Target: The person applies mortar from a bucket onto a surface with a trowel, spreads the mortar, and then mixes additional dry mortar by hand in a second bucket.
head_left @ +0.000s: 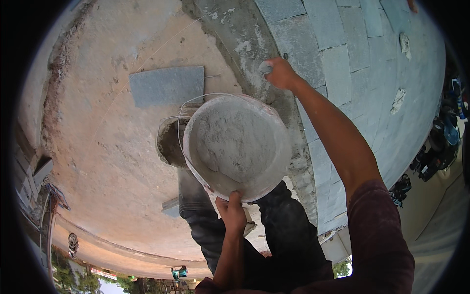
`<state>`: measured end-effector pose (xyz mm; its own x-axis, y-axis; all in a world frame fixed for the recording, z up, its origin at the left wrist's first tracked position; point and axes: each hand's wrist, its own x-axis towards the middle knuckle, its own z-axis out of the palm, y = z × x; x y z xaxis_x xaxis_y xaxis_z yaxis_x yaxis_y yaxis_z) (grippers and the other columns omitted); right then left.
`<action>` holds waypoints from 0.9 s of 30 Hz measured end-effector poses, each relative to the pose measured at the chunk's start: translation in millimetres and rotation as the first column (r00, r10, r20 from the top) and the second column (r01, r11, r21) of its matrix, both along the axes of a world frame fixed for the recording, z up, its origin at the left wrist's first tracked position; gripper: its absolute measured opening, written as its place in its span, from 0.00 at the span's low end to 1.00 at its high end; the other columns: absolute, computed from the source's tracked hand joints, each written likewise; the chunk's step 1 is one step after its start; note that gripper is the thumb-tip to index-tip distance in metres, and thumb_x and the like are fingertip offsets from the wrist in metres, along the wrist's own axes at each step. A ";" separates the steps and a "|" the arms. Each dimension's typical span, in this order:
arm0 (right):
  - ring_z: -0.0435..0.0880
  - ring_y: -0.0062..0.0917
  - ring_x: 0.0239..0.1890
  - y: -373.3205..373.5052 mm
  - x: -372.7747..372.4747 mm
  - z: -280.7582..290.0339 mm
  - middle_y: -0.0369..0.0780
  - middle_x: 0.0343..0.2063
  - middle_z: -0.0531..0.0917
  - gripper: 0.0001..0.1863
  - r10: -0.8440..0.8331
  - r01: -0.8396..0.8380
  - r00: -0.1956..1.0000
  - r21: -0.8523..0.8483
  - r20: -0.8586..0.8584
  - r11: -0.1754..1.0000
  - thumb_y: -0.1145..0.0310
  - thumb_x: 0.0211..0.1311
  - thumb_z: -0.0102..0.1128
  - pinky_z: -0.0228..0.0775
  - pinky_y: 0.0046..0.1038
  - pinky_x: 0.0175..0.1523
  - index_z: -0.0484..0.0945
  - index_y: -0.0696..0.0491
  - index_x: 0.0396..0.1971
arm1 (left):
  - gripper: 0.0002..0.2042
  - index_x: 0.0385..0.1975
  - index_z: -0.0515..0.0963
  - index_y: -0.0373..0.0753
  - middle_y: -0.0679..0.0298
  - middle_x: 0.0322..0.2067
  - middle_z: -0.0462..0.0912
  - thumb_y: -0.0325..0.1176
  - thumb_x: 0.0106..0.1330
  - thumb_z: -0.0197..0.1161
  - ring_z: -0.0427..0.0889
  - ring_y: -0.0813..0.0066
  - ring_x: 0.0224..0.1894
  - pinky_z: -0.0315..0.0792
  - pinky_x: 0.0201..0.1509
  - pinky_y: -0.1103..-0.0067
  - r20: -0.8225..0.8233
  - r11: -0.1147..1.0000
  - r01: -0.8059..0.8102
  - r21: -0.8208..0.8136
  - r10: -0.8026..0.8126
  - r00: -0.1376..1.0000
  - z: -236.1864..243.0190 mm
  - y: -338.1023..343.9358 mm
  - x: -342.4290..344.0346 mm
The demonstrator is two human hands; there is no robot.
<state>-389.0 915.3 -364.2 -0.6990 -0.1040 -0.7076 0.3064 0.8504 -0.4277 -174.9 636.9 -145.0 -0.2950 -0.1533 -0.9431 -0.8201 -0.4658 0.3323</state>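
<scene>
My left hand (232, 213) is closed on the near rim of a wide bucket (282, 169), thumb over the edge. Grey cement powder (235, 139) fills much of the bucket, which sits tilted in front of my legs. Stretched out to the far right, my right hand (281, 73) is closed around a small grey thing (266, 67) whose kind I cannot make out. That hand is above a strip of wet grey mortar (252, 46), close to the edge of the laid grey stone slabs (296, 41).
Left of the bucket stands a smaller bucket (169, 147) with a wire handle. A loose grey slab (169, 86) lies beyond it on the bare ground, near a thin string (152, 56). Two crumpled white scraps (399, 100) rest on the paving at right.
</scene>
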 end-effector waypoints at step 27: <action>0.78 0.46 0.57 -121.1 62.2 193.5 0.52 0.53 0.79 0.17 0.461 -0.463 0.869 0.035 -0.180 0.886 0.75 0.58 0.61 0.78 0.40 0.56 0.80 0.60 0.48 | 0.07 0.37 0.78 0.30 0.66 0.32 0.81 0.24 0.63 0.56 0.77 0.79 0.31 0.71 0.34 0.79 -0.016 0.998 0.063 -0.004 -0.063 0.998 4.2 -6.4 -3.9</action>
<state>-326.7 794.2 -170.6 -0.6833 -0.4519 -0.5735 -0.2023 0.8719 -0.4460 -178.8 630.5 -140.8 -0.3190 -0.1368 -0.9378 -0.8425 -0.4123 0.3467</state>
